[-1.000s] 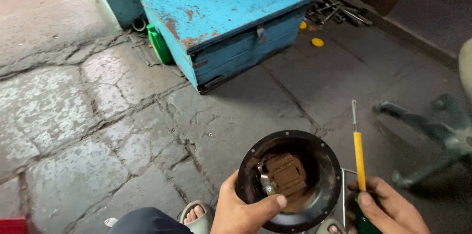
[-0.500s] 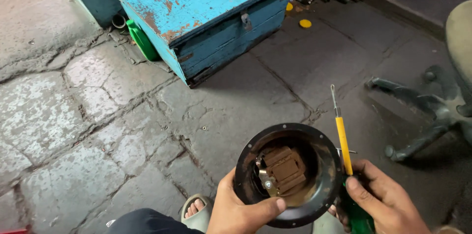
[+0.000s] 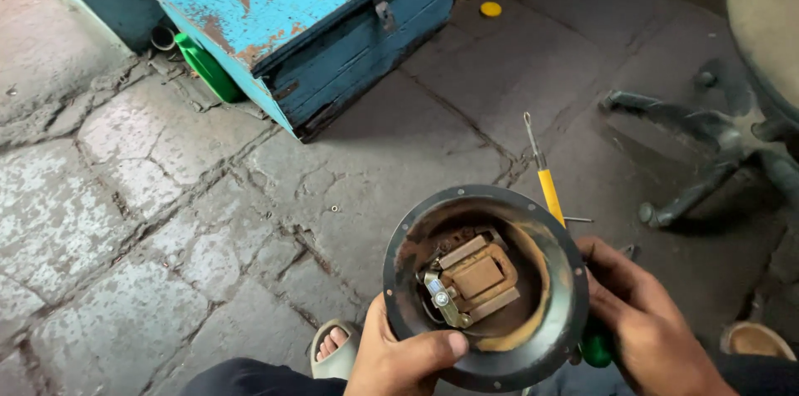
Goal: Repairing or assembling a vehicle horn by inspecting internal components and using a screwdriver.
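The floor (image 3: pixel 150 196) is made of big grey stones with cracks and dirt between them. Past the round black metal dish (image 3: pixel 487 288), toward the top of the view, the stones turn into darker, smoother floor.

Far above the dish sits a big blue wooden box (image 3: pixel 308 22). Its paint is chipped and shows rusty brown spots. It has a small metal latch (image 3: pixel 384 15) on the front. A green plastic thing (image 3: pixel 206 67) is tucked at the left corner of the box. Up and to the right of the dish, near the box's far end, two small yellow round caps (image 3: pixel 491 8) lie on the floor. To the right of the dish stand the dark legs of a rolling chair (image 3: pixel 699 138).

The dish is low in the middle of the view, held up over the floor. Inside it is a brown block with a shiny metal piece (image 3: pixel 470 279).

The left hand (image 3: pixel 404 358) grips the bottom rim of the dish, with the thumb pressed over the edge. The right hand (image 3: pixel 645 321) is curled around the right side of the dish. It also holds a yellow screwdriver (image 3: pixel 545 184) that points up past the rim.

A foot in a pale sandal (image 3: pixel 334 346) shows just left of the left hand.
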